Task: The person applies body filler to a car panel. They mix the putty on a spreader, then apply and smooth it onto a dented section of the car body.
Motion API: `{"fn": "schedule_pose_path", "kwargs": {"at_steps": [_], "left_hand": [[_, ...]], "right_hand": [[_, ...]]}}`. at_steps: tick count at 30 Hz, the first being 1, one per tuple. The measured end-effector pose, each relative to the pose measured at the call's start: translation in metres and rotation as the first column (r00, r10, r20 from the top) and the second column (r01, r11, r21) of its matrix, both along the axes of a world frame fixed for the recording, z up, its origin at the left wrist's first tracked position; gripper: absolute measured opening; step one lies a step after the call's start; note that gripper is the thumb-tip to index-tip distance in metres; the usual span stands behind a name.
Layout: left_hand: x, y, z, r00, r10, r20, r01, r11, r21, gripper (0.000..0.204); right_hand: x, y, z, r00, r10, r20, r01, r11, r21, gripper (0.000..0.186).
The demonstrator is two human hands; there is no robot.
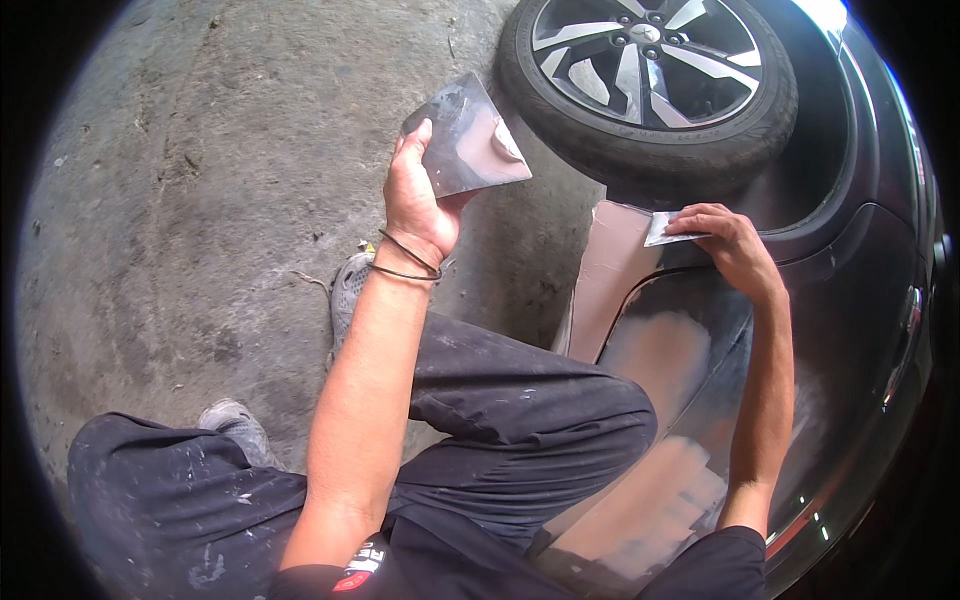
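My left hand [425, 190] grips a flat metal plate [450, 120] by its near edge, thumb on top. A smear of pinkish body filler [490, 150] covers the plate's right part, with a thicker lump near its edge. Between the fingers of my right hand [728, 240] is a small pale spreader [662, 230]. Its edge lies at the upper right of a pink filler layer [608, 262] on the car's sill, just behind the wheel. Whether the spreader touches the surface is hard to tell.
A car wheel [650, 90] with a dark tyre stands beyond my right hand. The dark car body [840, 270] runs along the right, with sanded orange-brown patches [660, 360] on its lower panel. My bent knee [620, 410] is close to the sill. Rough concrete floor [200, 250] lies at left.
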State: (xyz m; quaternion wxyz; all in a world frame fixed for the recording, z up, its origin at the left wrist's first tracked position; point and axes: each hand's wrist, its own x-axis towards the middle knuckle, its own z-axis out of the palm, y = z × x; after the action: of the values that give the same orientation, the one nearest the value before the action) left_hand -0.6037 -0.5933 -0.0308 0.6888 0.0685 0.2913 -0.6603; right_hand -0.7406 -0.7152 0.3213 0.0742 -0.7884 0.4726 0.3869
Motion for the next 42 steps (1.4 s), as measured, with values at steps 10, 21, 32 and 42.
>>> {"fn": "schedule_pose_path", "kwargs": {"at_steps": [10, 21, 32, 42], "left_hand": [[0.008, 0.002, -0.001, 1.000, 0.020, -0.006, -0.020, 1.000, -0.014, 0.052], [0.007, 0.004, -0.006, 1.000, 0.002, 0.016, -0.002, 1.000, 0.009, 0.047], [-0.047, 0.007, -0.015, 0.999, -0.052, 0.008, 0.052, 0.998, 0.023, 0.042], [-0.045, -0.016, 0.066, 0.954, 0.059, -0.294, -0.133, 0.962, -0.237, 0.040]], "right_hand": [[-0.012, -0.015, -0.038, 1.000, -0.025, -0.007, 0.025, 0.999, 0.038, 0.044], [-0.012, -0.030, -0.098, 0.989, -0.137, -0.051, 0.142, 0.984, 0.108, 0.044], [-0.006, -0.021, -0.082, 0.582, -0.551, 0.598, 0.499, 0.823, 0.272, 0.037], [-0.004, -0.020, -0.104, 0.102, -0.785, 0.611, 0.583, 0.545, 0.603, 0.054]]}}
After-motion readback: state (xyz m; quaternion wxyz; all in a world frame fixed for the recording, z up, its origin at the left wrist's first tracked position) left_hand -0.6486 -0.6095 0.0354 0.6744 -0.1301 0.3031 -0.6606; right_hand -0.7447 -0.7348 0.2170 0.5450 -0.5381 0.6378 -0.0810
